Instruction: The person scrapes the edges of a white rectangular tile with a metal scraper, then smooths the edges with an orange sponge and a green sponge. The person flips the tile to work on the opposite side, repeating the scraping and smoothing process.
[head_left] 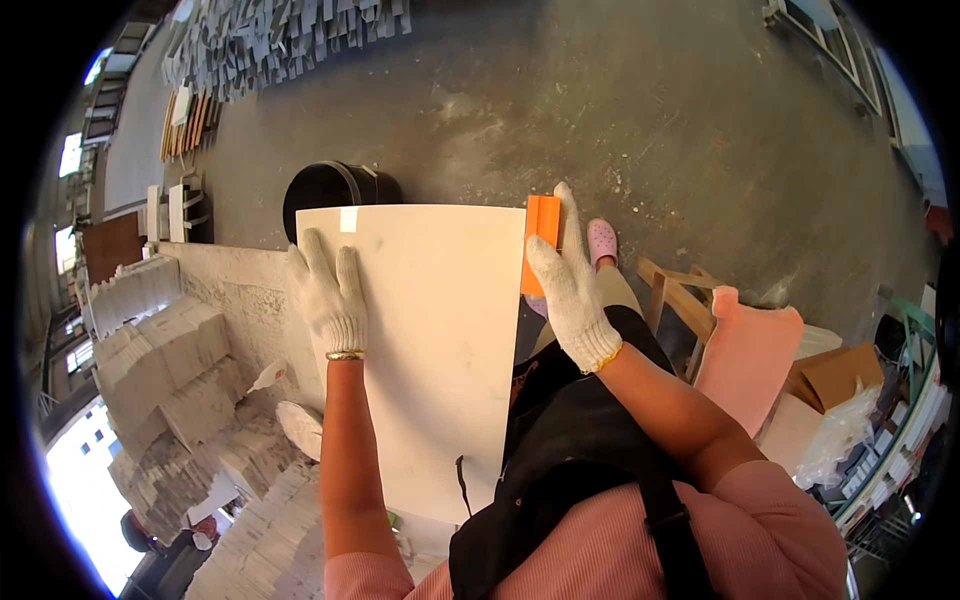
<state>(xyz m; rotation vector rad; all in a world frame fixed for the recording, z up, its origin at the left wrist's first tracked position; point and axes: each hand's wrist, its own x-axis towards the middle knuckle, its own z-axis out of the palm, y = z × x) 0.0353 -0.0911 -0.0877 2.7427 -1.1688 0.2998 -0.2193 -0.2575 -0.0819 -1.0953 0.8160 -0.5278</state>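
Observation:
A large off-white panel lies in front of me, with a small pale patch near its far left corner. My left hand, in a knitted white glove, rests with fingers spread on the panel's left side. My right hand, gloved alike, grips an orange grooved strip-shaped block at the panel's right edge. The thumb lies over the block, and the other fingers stretch along its outer side. My palm hides part of the block, so its exact kind is unclear.
A black bucket stands beyond the panel's far left corner. On the left are stacks of pale blocks. A wooden stand and a pink sheet are at the right. Many grey strips lie on the far floor.

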